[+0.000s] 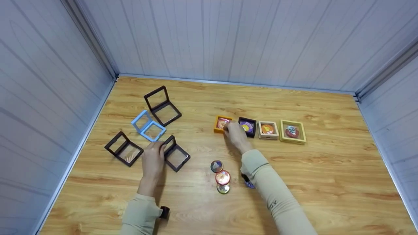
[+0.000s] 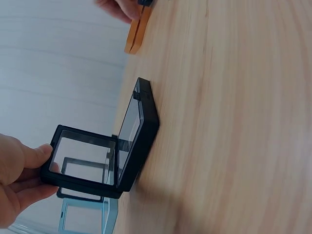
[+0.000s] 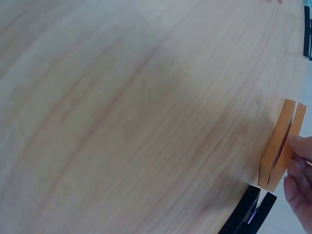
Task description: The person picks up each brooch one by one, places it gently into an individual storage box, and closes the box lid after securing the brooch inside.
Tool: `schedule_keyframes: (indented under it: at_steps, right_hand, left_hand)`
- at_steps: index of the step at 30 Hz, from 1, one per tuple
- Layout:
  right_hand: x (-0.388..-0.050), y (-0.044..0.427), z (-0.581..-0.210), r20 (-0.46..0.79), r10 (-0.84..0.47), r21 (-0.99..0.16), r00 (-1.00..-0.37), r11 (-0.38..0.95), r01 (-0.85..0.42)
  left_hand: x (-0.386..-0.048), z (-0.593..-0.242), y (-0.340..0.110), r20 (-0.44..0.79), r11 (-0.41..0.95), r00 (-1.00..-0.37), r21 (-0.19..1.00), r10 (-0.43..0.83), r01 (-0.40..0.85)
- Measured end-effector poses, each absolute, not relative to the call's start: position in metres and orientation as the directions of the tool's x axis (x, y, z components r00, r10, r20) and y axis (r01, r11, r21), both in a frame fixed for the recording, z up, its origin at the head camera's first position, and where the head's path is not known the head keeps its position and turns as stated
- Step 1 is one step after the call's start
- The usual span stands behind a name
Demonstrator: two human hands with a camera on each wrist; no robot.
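Note:
In the head view the left hand (image 1: 152, 160) is at a small black hinged frame (image 1: 176, 158) whose lid stands raised; in the left wrist view its thumb and fingers (image 2: 36, 161) pinch the outer edge of that lid (image 2: 83, 185). My right hand (image 1: 235, 133) is on the orange frame (image 1: 218, 130), which holds a round badge (image 1: 223, 123). The right wrist view shows the fingertips against the orange frame's upper half (image 3: 287, 151), with a narrow gap between its two halves.
Right of the orange frame stand a black (image 1: 247, 126), a cream (image 1: 268, 130) and a yellow frame (image 1: 292, 131) with badges. Open blue (image 1: 153, 131) and black frames (image 1: 167, 113) lie left. Loose badges (image 1: 223, 178) lie in front; another (image 1: 249, 184) is partly under the right sleeve.

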State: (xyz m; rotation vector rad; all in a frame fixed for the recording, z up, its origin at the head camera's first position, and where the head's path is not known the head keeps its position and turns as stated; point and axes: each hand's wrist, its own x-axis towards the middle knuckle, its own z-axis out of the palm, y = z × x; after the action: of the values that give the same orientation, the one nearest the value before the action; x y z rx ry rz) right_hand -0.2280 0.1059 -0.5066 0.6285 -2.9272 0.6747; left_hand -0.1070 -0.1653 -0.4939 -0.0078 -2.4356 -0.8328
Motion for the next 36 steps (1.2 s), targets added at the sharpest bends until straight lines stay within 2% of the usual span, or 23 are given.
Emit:
schedule_keyframes:
  at_steps: [5,9,16,25,36]
  right_hand:
    - [-0.221,0.102,-0.499,0.167,-0.331,-0.478,-0.929,0.797,-0.370]
    - [-0.210,0.095,-0.489,0.174,-0.346,-0.504,-0.922,0.773,-0.385]
    - [-0.188,0.084,-0.474,0.063,-0.429,-0.523,-0.901,0.755,-0.396]
    - [-0.166,0.082,-0.464,-0.012,-0.477,-0.542,-0.879,0.742,-0.395]
    - [-0.143,0.088,-0.471,-0.078,-0.523,-0.438,-0.849,0.783,-0.441]
  left_hand:
    - [-0.108,-0.496,-0.157,0.500,0.798,-0.851,0.573,-0.162,0.186]
    - [-0.109,-0.496,-0.151,0.485,0.794,-0.859,0.582,-0.164,0.177]
    - [-0.109,-0.496,-0.142,0.475,0.798,-0.868,0.575,-0.143,0.183]
    - [-0.110,-0.495,-0.135,0.439,0.772,-0.889,0.608,-0.132,0.185]
    - [-0.114,-0.495,-0.124,0.432,0.749,-0.895,0.628,-0.109,0.212]
